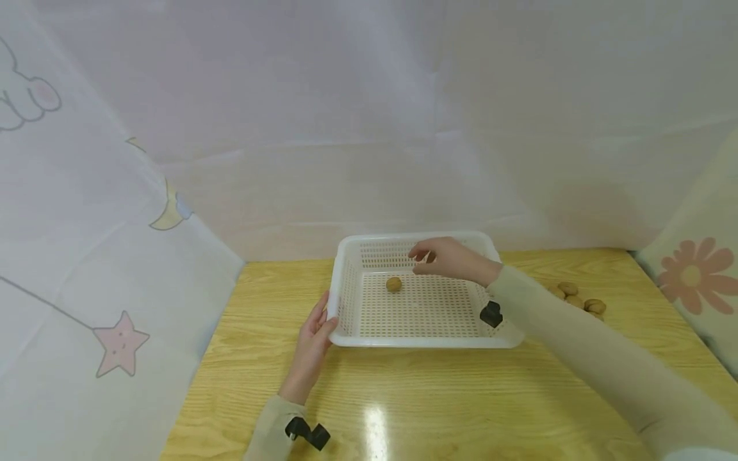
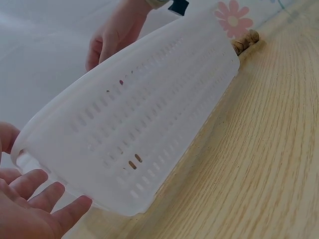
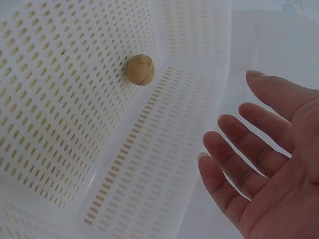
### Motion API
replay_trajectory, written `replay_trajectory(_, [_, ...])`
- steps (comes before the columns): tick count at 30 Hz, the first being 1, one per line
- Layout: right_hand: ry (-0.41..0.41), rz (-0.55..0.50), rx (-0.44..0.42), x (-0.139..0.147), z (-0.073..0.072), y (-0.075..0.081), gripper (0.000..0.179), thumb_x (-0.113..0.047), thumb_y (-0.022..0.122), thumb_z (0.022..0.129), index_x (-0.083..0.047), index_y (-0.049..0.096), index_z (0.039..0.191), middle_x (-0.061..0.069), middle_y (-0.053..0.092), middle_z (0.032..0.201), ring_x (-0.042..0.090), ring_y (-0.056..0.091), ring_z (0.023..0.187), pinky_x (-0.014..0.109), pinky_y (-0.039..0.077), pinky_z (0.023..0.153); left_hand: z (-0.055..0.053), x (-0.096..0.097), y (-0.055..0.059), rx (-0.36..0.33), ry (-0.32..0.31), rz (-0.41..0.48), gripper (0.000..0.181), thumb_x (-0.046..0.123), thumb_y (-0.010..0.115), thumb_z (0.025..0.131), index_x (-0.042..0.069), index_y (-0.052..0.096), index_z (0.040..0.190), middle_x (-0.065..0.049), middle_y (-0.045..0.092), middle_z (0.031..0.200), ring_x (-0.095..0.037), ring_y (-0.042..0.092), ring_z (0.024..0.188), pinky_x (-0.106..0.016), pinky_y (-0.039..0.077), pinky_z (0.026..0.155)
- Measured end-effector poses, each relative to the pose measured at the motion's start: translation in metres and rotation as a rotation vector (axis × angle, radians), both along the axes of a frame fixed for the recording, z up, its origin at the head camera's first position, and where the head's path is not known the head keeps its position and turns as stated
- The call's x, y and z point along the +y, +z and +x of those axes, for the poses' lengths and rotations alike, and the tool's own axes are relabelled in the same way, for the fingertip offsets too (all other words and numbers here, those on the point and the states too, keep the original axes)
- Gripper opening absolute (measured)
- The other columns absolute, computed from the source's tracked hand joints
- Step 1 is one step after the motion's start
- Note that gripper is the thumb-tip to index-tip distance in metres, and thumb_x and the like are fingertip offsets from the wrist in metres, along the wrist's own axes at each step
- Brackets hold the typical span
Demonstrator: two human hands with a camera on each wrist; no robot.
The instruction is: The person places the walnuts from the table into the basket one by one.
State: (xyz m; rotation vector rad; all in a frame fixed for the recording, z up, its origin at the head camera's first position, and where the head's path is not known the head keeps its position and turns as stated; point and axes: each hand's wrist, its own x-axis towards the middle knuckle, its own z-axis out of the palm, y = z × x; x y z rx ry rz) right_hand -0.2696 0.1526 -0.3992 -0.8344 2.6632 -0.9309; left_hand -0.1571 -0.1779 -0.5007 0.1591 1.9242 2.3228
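A white perforated plastic basket (image 1: 426, 342) stands on the wooden table with one walnut (image 1: 394, 284) on its bottom, towards the left side. At the basket's left end, my left hand (image 1: 313, 339) grips the rim, thumb on top and fingers against the outer wall. Over the basket's right half hovers my right hand (image 1: 450, 257), with relaxed, spread fingers and nothing in them. The right wrist view shows that palm (image 3: 279, 179) bare, apart from the walnut (image 3: 140, 69).
Several walnuts (image 1: 574, 300) lie in a small pile on the table, right of the basket and partly behind the right sleeve (image 1: 582, 346). Pale printed cloth (image 1: 375, 128) hangs behind and beside the wooden table (image 1: 415, 397).
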Motion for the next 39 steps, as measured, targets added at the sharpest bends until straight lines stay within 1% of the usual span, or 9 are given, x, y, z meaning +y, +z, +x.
replay_trajectory(5, [-0.005,0.007,0.064,0.018,0.014,0.005,0.036,-0.020,0.074,0.098,-0.004,0.069,0.129,0.013,0.072,0.124,0.026,0.068,0.105,0.048,0.056,0.093,0.000,0.000,0.001,-0.003,-0.004,0.011,0.065,0.009,0.050,0.108,0.011,0.022,0.167,-0.018,0.032,0.167,-0.040,0.036,0.150,-0.052,0.043,0.114])
replay_trajectory(8, [-0.014,0.021,0.093,0.029,0.024,0.009,0.036,-0.019,0.074,0.098,-0.002,0.070,0.128,0.013,0.072,0.124,0.029,0.067,0.106,0.050,0.057,0.092,0.001,0.001,0.001,-0.006,0.001,0.012,0.065,0.009,0.049,0.108,0.011,0.022,0.167,-0.018,0.033,0.167,-0.040,0.037,0.149,-0.051,0.043,0.114])
replay_trajectory(14, [-0.056,0.030,0.082,0.057,0.046,0.012,0.037,-0.021,0.074,0.098,-0.002,0.069,0.129,0.014,0.069,0.126,0.032,0.065,0.107,0.046,0.057,0.085,0.002,0.002,0.002,-0.001,0.001,0.018,0.065,0.009,0.049,0.108,0.010,0.021,0.167,-0.019,0.034,0.166,-0.040,0.037,0.149,-0.045,0.046,0.112])
replay_trajectory(18, [-0.095,0.033,0.067,0.079,0.060,0.009,0.038,-0.023,0.075,0.098,-0.003,0.069,0.129,0.013,0.069,0.127,0.028,0.064,0.106,0.040,0.056,0.083,0.002,0.002,0.001,-0.004,0.003,0.020,0.065,0.009,0.049,0.108,0.011,0.021,0.167,-0.019,0.033,0.166,-0.039,0.037,0.150,-0.045,0.046,0.113])
replay_trajectory(22, [-0.139,0.043,0.088,0.098,0.072,0.007,0.037,-0.023,0.076,0.097,-0.003,0.070,0.128,0.013,0.070,0.126,0.025,0.065,0.104,0.038,0.056,0.080,0.001,0.002,0.001,-0.007,0.012,0.019,0.065,0.008,0.050,0.107,0.011,0.022,0.167,-0.019,0.036,0.165,-0.039,0.039,0.148,-0.045,0.047,0.112])
replay_trajectory(27, [-0.194,0.059,0.113,0.122,0.084,0.002,0.035,-0.022,0.075,0.097,-0.002,0.071,0.125,0.014,0.072,0.123,0.027,0.066,0.103,0.039,0.055,0.080,0.000,0.001,0.001,0.004,0.010,0.013,0.065,0.010,0.049,0.108,0.011,0.022,0.167,-0.019,0.035,0.165,-0.039,0.039,0.148,-0.038,0.049,0.109])
replay_trajectory(31, [-0.247,0.064,0.087,0.141,0.096,-0.003,0.036,-0.025,0.072,0.100,-0.002,0.070,0.128,0.014,0.071,0.125,0.027,0.064,0.105,0.037,0.054,0.081,0.000,0.000,0.001,0.009,0.001,0.007,0.064,0.011,0.049,0.109,0.013,0.021,0.167,-0.017,0.034,0.167,-0.037,0.037,0.150,-0.037,0.048,0.110])
replay_trajectory(34, [-0.282,0.070,0.084,0.158,0.104,-0.009,0.038,-0.026,0.070,0.101,-0.004,0.069,0.131,0.015,0.070,0.127,0.019,0.063,0.104,0.032,0.054,0.080,0.000,0.000,0.000,0.006,0.000,0.009,0.064,0.011,0.049,0.109,0.013,0.022,0.167,-0.017,0.034,0.166,-0.038,0.037,0.150,-0.038,0.048,0.110])
replay_trajectory(39, [-0.333,0.036,0.143,0.189,0.113,-0.026,0.031,-0.020,0.071,0.100,-0.006,0.071,0.128,0.013,0.072,0.121,-0.006,0.057,0.095,0.022,0.052,0.075,0.001,0.000,-0.001,0.006,0.000,0.006,0.065,0.011,0.049,0.109,0.012,0.022,0.167,-0.019,0.035,0.166,-0.038,0.038,0.149,-0.037,0.050,0.108])
